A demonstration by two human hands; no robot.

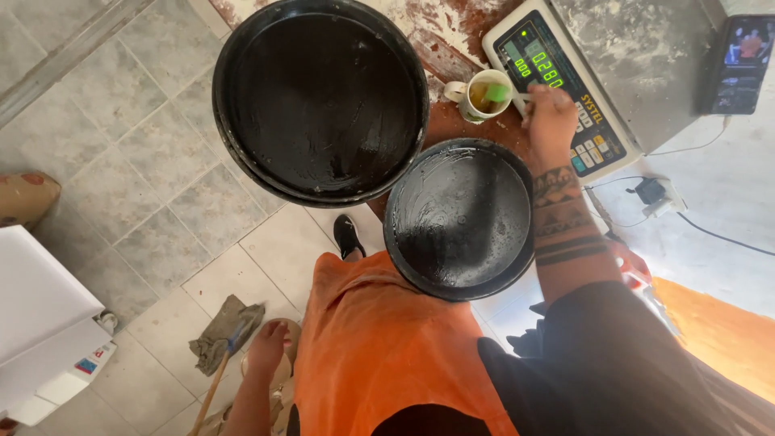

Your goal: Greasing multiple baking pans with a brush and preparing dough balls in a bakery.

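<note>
Greased round pan (460, 218) sits beside cup (483, 95) holding yellowish liquid.

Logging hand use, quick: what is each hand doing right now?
Right hand: closed on a brush handle at the cup.
Left hand: hanging at the side, loosely open, holding nothing.

Big black pan (321, 97), phone (739, 64), floor rag (216, 337)

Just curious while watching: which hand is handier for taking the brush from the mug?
Probably the right hand: it rests beside the mug, above the smaller black pan. The left hand hangs low by the floor cloth.
</note>
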